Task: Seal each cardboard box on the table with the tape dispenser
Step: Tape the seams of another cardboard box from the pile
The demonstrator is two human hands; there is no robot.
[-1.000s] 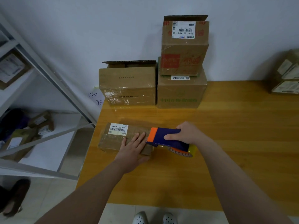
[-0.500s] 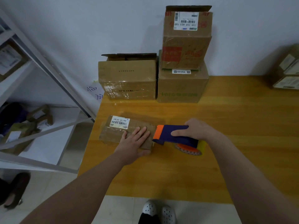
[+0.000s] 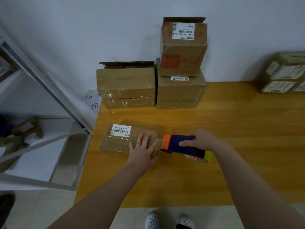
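Wooden surface [image 3: 247, 129] runs along a white wall, with a metal shelf [image 3: 49, 86] close off its left edge. A flat cardboard box [image 3: 118, 142] lies near that left edge. The left hand [image 3: 142, 152] presses flat on the box's right end, fingers straight. The right hand [image 3: 203, 141] grips the tape dispenser [image 3: 179, 144], whose orange nose meets the box's right end. An open-flapped box [image 3: 127, 86] and a two-box stack [image 3: 181, 90] stand at the back edge, and more boxes [image 3: 283, 73] sit far right. Bare wood spreads to the right and front.

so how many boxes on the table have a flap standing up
2: the back-left box and the top stacked box beside it. The right-edge boxes are too blurred to tell.
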